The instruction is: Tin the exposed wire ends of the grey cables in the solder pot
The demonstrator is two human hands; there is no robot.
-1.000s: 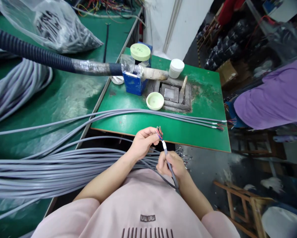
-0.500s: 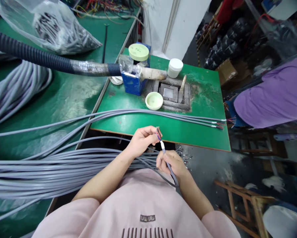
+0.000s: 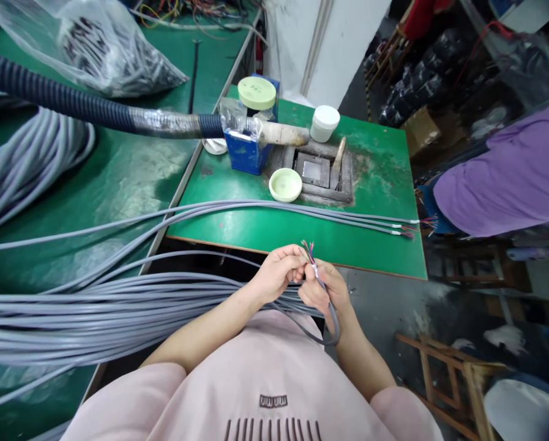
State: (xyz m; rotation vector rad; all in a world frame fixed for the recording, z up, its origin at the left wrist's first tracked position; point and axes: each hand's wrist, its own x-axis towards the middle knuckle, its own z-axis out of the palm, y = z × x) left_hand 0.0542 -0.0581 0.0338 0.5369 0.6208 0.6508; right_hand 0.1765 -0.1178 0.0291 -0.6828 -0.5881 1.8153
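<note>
My right hand (image 3: 327,288) is closed around the end of a grey cable (image 3: 333,324), just below its white-wrapped collar. Thin red, blue and other coloured wires (image 3: 309,250) fan out upward from that end, with bare-looking tips. Beside them my left hand (image 3: 281,272) is closed in a pinch at the base of the wires; a thin wire seems to run into its fingertips, partly hidden. The cable bends in a loop below my right hand. Behind my forearms lies a thick bundle of grey cables (image 3: 118,306).
Several finished-looking cables (image 3: 265,205) cross the green table (image 3: 237,229). Behind them are a pale green dish (image 3: 285,185), a solder-pot-like recess (image 3: 315,173), a brush-like tool (image 3: 337,160), a white jar (image 3: 324,124) and a ribbed hose (image 3: 100,116). A person in purple (image 3: 508,171) is at right.
Both hands have drawn closer together, with the left moving right and slightly down. The wires, bunched in my left fingers before, now stand spread above the hands. My right grip sits nearer the white collar.
</note>
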